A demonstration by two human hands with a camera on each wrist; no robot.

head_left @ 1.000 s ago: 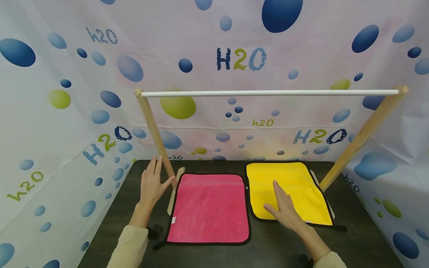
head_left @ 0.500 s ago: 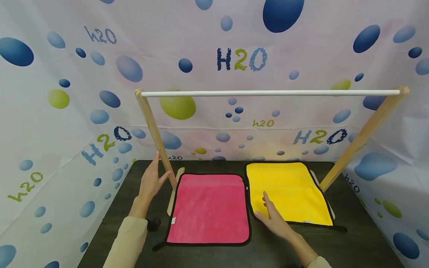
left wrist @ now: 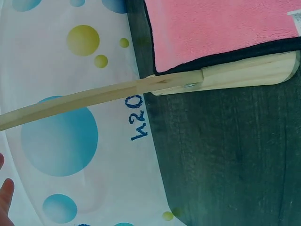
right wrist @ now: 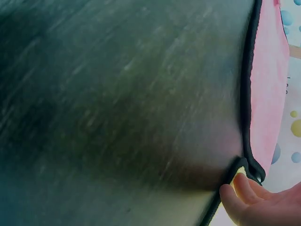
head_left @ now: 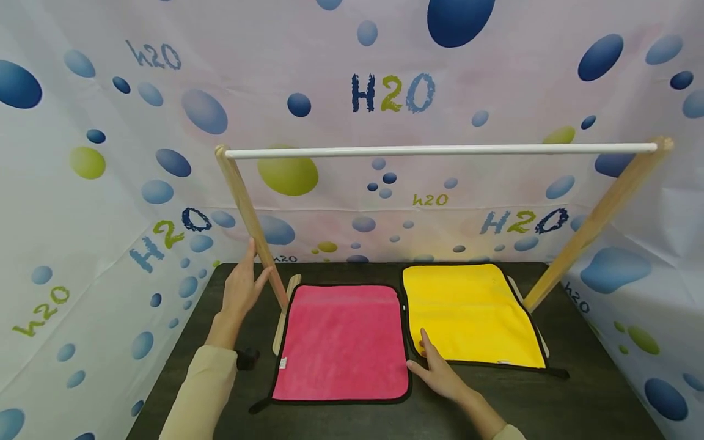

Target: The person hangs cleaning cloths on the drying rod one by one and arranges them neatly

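Note:
A pink cloth (head_left: 343,342) with black edging lies flat on the dark table. To its right is a yellow cloth (head_left: 467,311), also edged in black. My left hand (head_left: 240,284) is raised beside the left wooden post (head_left: 250,220), fingers extended; in the left wrist view its fingertips (left wrist: 5,193) show apart from the post. Low over the table, my right hand (head_left: 440,376) is at the near left corner of the yellow cloth, close to the pink cloth's right edge. Its fingers are loosely extended and pinch nothing. Whether they touch the cloth, I cannot tell.
A white rod (head_left: 440,150) spans the top between the left post and the right wooden post (head_left: 599,220). The left post's wooden foot (left wrist: 254,70) lies beside the pink cloth. A curtain (head_left: 330,61) with bubble prints surrounds the table (head_left: 330,421).
My right hand has moved left and nearer to me, from over the yellow cloth to its near left corner. The left hand has risen slightly beside the post. The cloths lie as before.

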